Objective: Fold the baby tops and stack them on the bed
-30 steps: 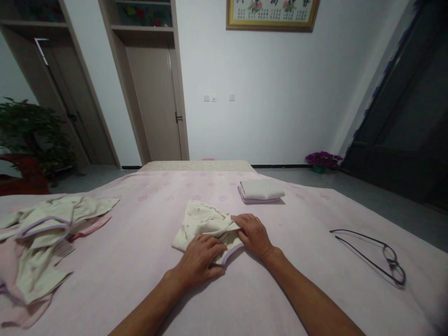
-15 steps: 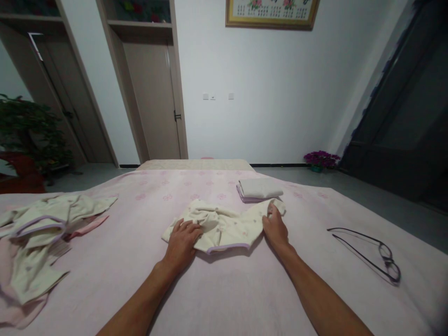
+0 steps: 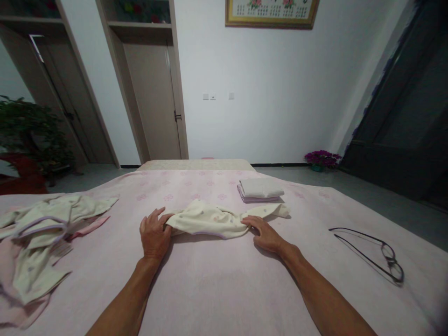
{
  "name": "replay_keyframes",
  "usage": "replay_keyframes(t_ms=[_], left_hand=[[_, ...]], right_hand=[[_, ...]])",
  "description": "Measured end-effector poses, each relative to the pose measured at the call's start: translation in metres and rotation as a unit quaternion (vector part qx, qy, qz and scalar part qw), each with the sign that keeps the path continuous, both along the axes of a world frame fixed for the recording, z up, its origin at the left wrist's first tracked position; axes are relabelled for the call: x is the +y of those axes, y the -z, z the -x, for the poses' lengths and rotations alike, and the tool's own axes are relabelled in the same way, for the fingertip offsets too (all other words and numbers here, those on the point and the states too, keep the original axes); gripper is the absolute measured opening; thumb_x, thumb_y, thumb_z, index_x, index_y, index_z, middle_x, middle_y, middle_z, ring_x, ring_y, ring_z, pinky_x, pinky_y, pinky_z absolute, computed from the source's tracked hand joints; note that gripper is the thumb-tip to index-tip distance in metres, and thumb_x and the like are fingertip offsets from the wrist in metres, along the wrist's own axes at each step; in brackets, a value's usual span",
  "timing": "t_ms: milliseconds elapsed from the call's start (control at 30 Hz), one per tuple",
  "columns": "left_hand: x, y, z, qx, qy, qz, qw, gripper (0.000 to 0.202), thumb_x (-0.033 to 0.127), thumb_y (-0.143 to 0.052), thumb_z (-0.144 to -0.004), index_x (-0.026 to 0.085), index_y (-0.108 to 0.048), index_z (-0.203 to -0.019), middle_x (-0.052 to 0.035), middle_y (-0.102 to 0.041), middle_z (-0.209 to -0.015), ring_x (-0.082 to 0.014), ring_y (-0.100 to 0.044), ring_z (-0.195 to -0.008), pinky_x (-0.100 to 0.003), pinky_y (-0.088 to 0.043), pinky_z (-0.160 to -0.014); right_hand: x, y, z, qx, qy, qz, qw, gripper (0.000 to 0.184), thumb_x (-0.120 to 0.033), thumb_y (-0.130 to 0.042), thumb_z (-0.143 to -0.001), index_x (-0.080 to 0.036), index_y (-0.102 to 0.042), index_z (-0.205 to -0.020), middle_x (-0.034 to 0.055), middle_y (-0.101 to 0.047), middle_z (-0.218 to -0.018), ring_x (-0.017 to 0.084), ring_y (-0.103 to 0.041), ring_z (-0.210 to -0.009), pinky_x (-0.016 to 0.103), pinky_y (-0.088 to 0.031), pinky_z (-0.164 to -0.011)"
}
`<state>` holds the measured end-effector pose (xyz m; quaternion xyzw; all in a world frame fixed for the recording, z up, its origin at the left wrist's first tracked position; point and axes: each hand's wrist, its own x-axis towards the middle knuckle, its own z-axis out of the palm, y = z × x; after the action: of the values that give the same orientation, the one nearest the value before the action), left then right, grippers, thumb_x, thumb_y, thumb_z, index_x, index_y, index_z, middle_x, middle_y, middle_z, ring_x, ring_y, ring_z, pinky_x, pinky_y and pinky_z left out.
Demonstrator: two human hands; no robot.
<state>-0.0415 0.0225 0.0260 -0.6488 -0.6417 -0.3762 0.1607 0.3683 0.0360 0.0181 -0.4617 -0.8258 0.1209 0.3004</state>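
Here we are mid-spread, and the cream garment (image 3: 206,221) lies crosswise on the pink cover (image 3: 217,289), right between two bare hands, with its purple trim (image 3: 210,234) facing the near side. The left hand (image 3: 155,235) is at the left end, and it looks like a pinch: cloth caught between thumb and fingers. Over on the right, the right hand (image 3: 268,237) lays its fingertips on the cloth just where it narrows, thumb low by the cover; whether it grips or only presses, I cannot tell. Beyond those fingers a slim end (image 3: 279,211) trails off to the right, close to the near side of a folded stack (image 3: 262,188).

Now, the feel of it! Thin, soft, surely light, I'd judge; look at those loose creases running along the middle. No stiffness to help here: it should droop and bunch if lifted from one spot, though little about it looks fragile or slippery. The best hold, to my mind, is a light pinch at the two outer ends, or flat fingers along the trimmed edge, keeping both layers together.

Off to the left, a rumpled heap of clothes (image 3: 38,242); over at the right, a pair of glasses (image 3: 391,262), well apart from the hands.
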Motion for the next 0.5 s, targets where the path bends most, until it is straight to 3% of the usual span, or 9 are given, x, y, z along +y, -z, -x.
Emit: replay_keyframes(t_ms=[133, 200, 267, 367, 433, 500], left_hand=[[0.003, -0.005, 0.008, -0.04, -0.024, -0.039, 0.998, 0.024, 0.031, -0.049, -0.094, 0.023, -0.068, -0.105, -0.0089, -0.062, -0.132, -0.0288, -0.048, -0.131, -0.051, -0.023, -0.115], [0.005, -0.013, 0.011, -0.07, -0.013, -0.06, 0.996, 0.024, 0.03, -0.046, -0.094, 0.022, -0.067, -0.104, -0.0087, -0.065, -0.128, -0.0281, -0.049, -0.131, -0.052, -0.022, -0.116], [0.006, -0.027, 0.015, -0.127, 0.002, -0.076, 0.989, 0.025, 0.03, -0.045, -0.093, 0.021, -0.066, -0.101, -0.008, -0.07, -0.116, -0.027, -0.055, -0.121, -0.05, -0.029, -0.112], [0.003, -0.062, 0.018, -0.267, 0.012, -0.096, 0.959, 0.027, 0.037, -0.046, -0.091, 0.019, -0.065, -0.096, -0.0031, -0.068, -0.089, -0.021, -0.062, -0.088, -0.036, -0.05, -0.085], [-0.002, -0.095, 0.019, -0.33, 0.013, -0.133, 0.935, 0.026, 0.039, -0.05, -0.089, 0.017, -0.064, -0.093, 0.0009, -0.063, -0.078, -0.0161, -0.057, -0.072, -0.028, -0.05, -0.069], [-0.011, -0.134, 0.019, -0.335, 0.021, -0.198, 0.921, 0.026, 0.04, -0.053, -0.089, 0.016, -0.063, -0.089, 0.0023, -0.058, -0.072, -0.0135, -0.053, -0.066, -0.026, -0.048, -0.065]], right_hand=[[0.001, -0.007, 0.014, -0.035, 0.097, -0.048, 0.994, 0.02, -0.026, -0.052, -0.088, -0.022, -0.07, -0.095, 0.0074, -0.069, -0.098, 0.024, -0.06, -0.097, 0.038, -0.046, -0.091], [0.002, -0.016, 0.021, -0.04, 0.143, -0.088, 0.985, 0.024, -0.03, -0.046, -0.095, -0.022, -0.067, -0.088, 0.0072, -0.068, -0.091, 0.023, -0.059, -0.092, 0.037, -0.044, -0.089], [0.0, -0.03, 0.028, -0.04, 0.171, -0.13, 0.976, 0.027, -0.031, -0.042, -0.098, -0.022, -0.065, -0.086, 0.0079, -0.068, -0.09, 0.024, -0.059, -0.091, 0.036, -0.042, -0.088], [-0.007, -0.059, 0.035, -0.026, 0.184, -0.157, 0.97, 0.031, -0.034, -0.039, -0.1, -0.022, -0.063, -0.083, 0.0072, -0.068, -0.085, 0.022, -0.06, -0.084, 0.033, -0.041, -0.082], [-0.016, -0.085, 0.039, 0.013, 0.182, -0.154, 0.971, 0.032, -0.037, -0.041, -0.1, -0.022, -0.063, -0.082, 0.0048, -0.068, -0.08, 0.02, -0.06, -0.076, 0.03, -0.041, -0.075], [-0.027, -0.118, 0.043, 0.074, 0.161, -0.142, 0.974, 0.03, -0.038, -0.044, -0.099, -0.022, -0.064, -0.085, 0.0021, -0.068, -0.08, 0.018, -0.061, -0.073, 0.027, -0.04, -0.068]])
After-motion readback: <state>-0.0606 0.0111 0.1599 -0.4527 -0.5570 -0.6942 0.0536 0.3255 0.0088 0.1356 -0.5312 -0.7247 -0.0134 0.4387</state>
